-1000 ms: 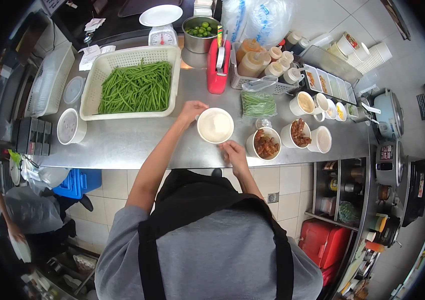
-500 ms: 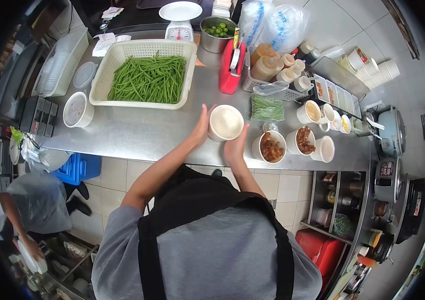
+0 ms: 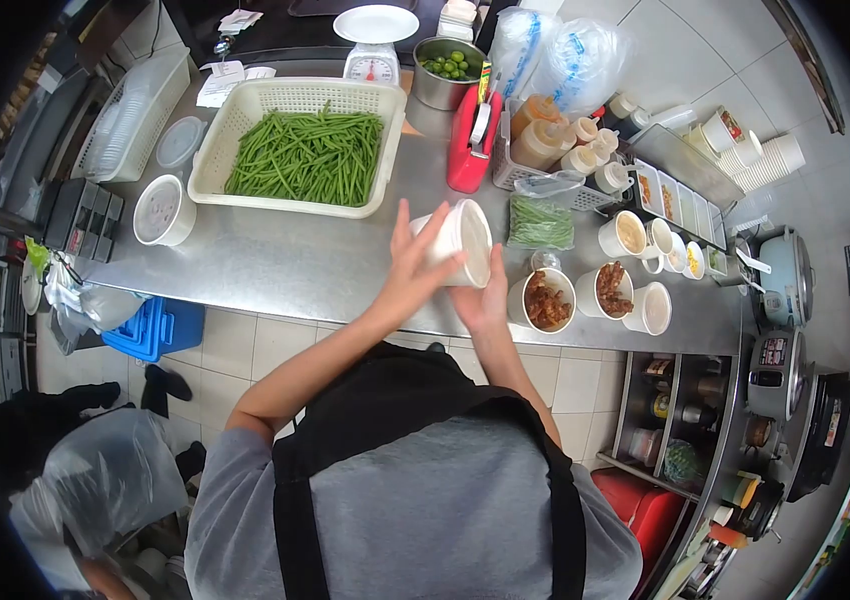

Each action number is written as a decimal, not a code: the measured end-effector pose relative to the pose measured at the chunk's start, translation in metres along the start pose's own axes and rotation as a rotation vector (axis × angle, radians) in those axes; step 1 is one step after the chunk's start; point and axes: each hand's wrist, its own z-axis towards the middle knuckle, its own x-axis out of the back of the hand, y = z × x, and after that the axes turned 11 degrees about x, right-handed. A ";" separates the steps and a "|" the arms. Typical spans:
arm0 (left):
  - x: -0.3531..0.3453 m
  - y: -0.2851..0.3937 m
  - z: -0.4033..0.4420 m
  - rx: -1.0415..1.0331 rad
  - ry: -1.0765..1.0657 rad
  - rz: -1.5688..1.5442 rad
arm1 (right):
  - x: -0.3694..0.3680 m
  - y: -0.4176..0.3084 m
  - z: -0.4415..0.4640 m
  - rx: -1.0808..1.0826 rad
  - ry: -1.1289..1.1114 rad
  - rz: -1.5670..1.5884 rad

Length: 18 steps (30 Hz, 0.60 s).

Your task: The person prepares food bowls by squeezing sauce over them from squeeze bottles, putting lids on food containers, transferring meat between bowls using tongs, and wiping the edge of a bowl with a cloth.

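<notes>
Between my two hands a white tub (image 3: 467,243) is tilted with its pale round top turned to the right. My left hand (image 3: 417,262) lies along the tub's left side, its fingers spread and its thumb against the tub. My right hand (image 3: 483,298) cups the tub from below and on the right. Just right of it stand two tubs of brown fried pieces, one nearer (image 3: 548,300) and one farther (image 3: 608,290), and a pale-topped tub (image 3: 653,308). Behind them lies a bag of green vegetables (image 3: 541,221).
A basket of green beans (image 3: 297,200) sits behind my left hand. Farther back are a red tape dispenser (image 3: 468,150), a scale (image 3: 373,65), a pot of green fruit (image 3: 445,72) and sauce bottles (image 3: 545,140). A co-worker in clear plastic (image 3: 110,480) bends at lower left.
The tub was upright and is now tilted to the right. My hands have shifted round it. The co-worker at the left has moved lower in the view.
</notes>
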 end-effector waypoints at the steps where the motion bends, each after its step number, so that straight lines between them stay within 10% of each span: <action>1: -0.006 0.012 -0.010 -0.053 0.063 0.096 | -0.004 0.006 -0.004 0.057 -0.025 0.015; 11: 0.022 0.012 -0.029 -0.203 -0.251 -0.100 | -0.004 -0.033 -0.025 0.101 -0.521 -0.513; 18: 0.022 0.002 -0.044 -0.083 -0.253 -0.123 | -0.013 -0.026 -0.046 0.200 -0.460 -0.740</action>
